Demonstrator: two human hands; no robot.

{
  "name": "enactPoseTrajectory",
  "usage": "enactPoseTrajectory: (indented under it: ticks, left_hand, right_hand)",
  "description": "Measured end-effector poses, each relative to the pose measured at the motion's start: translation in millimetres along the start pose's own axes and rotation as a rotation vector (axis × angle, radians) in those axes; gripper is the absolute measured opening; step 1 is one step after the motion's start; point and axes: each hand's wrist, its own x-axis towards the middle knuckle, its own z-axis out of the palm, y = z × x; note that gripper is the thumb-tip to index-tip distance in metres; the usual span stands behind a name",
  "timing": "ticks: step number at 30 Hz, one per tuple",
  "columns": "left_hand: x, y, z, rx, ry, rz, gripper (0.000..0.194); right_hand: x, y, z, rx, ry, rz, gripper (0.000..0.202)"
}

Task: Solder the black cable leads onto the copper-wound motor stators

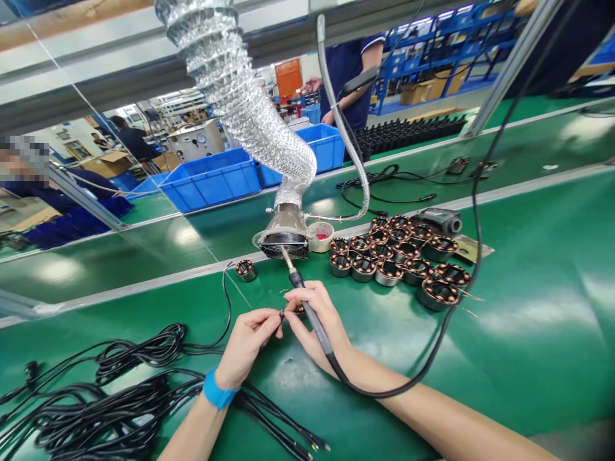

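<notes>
My left hand point(250, 336), with a blue band at the wrist, is closed in a pinch on what looks like the end of a black cable, mostly hidden by the fingers. My right hand point(319, 320) holds a soldering iron point(313, 317) across the palm, its tip pointing up and away toward the fume hood point(287, 230). The fingertips of both hands meet closely. Behind the right fingers a copper-wound stator point(300, 309) shows in part. Another stator point(246, 270) stands alone ahead of my left hand, beside an upturned cable end.
Several stators point(388, 272) stand grouped at the right, near a small white tub point(320, 237). Coiled black cables point(139, 352) cover the left of the green bench. A silver duct point(269, 128) hangs overhead. Blue bins point(211, 179) and a co-worker point(350, 77) are beyond.
</notes>
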Motion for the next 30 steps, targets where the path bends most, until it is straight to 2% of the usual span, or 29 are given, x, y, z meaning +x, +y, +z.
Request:
enactPoseTrajectory:
  ticks: [7, 9, 11, 16, 18, 22, 26, 30]
  left_hand:
    - [-2, -6, -0.5, 0.022, 0.153, 0.004, 0.033]
    - [-1, -6, -1.1, 0.052, 0.163, -0.002, 0.034]
    - [-1, -5, -0.8, 0.108, 0.104, 0.003, 0.034]
    - [-2, -9, 3.7, 0.254, -0.208, 0.007, 0.028]
    - [-2, -11, 4.6, 0.276, -0.237, 0.006, 0.029]
    - [-2, -6, 3.5, 0.279, -0.203, 0.018, 0.031]
    - [-3, 4, 2.0, 0.294, -0.174, 0.077, 0.027]
    - [-3, 7, 3.1, 0.274, -0.08, 0.091, 0.025]
  right_hand:
    - [-8, 6, 3, 0.012, -0.037, -0.005, 0.04]
    - [-9, 6, 1, -0.038, -0.037, -0.017, 0.039]
    - [-10, 4, 0, -0.1, -0.039, -0.054, 0.04]
    - [-13, 3, -4, -0.183, -0.167, -0.093, 0.034]
    - [-13, 5, -5, -0.213, -0.203, -0.084, 0.032]
    - [-13, 11, -6, -0.188, -0.212, -0.043, 0.032]
    - [-11, 17, -4, -0.06, -0.158, -0.014, 0.031]
    - [-9, 19, -3, -0.035, -0.118, -0.021, 0.031]
